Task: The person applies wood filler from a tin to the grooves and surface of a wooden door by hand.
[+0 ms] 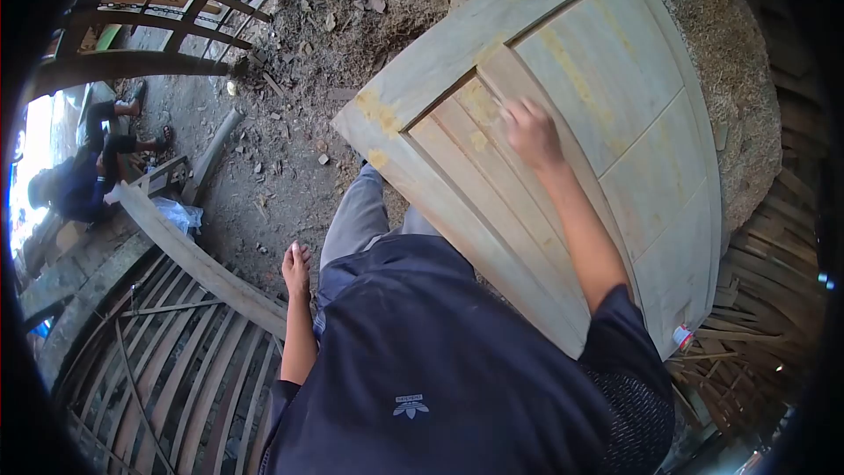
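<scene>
A pale wooden door panel [563, 202] with recessed sections and yellowish filler patches lies in front of me. My right hand [533, 134] is over it, beside the raised middle rail, with fingers pinched together. A thin pale tip shows at those fingertips, too small to identify. Hanging by my left thigh, away from the panel, my left hand [297, 269] has its fingers curled closed. Whether anything is inside that hand is hidden. A small red and white can [682, 336] rests at the panel's lower right corner.
Wood shavings [703, 53] are heaped beyond the panel. Scraps and stones litter the dirt ground [290, 123]. Wooden slats [193, 361] are stacked at lower left, beneath a curved plank [193, 255]. Another person [83, 171] sits at far left, near a slatted wooden frame [167, 22].
</scene>
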The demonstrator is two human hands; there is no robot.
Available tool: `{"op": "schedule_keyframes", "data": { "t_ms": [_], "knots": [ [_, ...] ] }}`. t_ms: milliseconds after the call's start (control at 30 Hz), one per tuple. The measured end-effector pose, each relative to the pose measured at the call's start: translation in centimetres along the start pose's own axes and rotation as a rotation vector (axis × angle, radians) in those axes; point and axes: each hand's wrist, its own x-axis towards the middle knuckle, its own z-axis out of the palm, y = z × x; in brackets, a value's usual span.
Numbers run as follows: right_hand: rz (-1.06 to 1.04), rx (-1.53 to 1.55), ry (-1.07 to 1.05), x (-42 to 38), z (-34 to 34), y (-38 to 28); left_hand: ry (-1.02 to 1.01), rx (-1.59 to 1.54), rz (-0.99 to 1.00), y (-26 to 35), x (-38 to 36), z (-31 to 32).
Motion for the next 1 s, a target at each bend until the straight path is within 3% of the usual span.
{"op": "schedule_keyframes", "data": {
  "t_ms": [100, 233, 333, 433, 500, 633, 700, 733, 800, 900, 1000],
  "knots": [
    [0.032, -0.003, 0.106, -6.2, 0.3, 2.0, 0.051, -0.055, 0.050, 0.5, -0.3, 0.7],
    [0.018, -0.046, 0.130, 3.6, 4.0, -0.5, -0.020, 0.049, 0.010, -1.7, 0.5, -0.2],
    [-0.044, -0.089, 0.068, 3.6, 2.9, -0.2, 0.011, 0.064, 0.027, -2.7, 0.4, -1.3],
    [-0.054, -0.042, 0.053, -4.7, 0.5, 1.5, 0.065, -0.048, 0.024, -2.2, 0.0, -0.5],
    [0.058, -0.025, 0.106, -6.9, 0.4, 2.0, 0.091, -0.096, 0.034, -2.6, -0.3, -0.2],
    [0.018, -0.022, 0.122, 3.4, 2.9, -0.4, 0.035, -0.030, -0.063, -4.3, -0.7, 0.4],
    [0.007, -0.028, -0.001, 4.3, 2.9, -0.6, -0.014, 0.070, -0.083, -4.5, -0.6, -0.6],
    [-0.058, -0.082, 0.009, 1.4, 2.2, 0.6, 0.002, 0.039, -0.064, -4.3, -0.5, -0.8],
    [0.046, -0.081, 0.045, -5.3, -0.4, 0.9, 0.046, -0.018, -0.017, -3.5, -0.2, -0.9],
    [0.097, -0.055, 0.107, -7.0, 0.8, 1.8, 0.104, -0.082, 0.024, -3.1, -0.1, -0.3],
    [0.004, -0.016, 0.166, 2.9, 3.8, -0.7, 0.001, -0.025, -0.049, -3.9, 0.5, 0.0]
  ]
}}
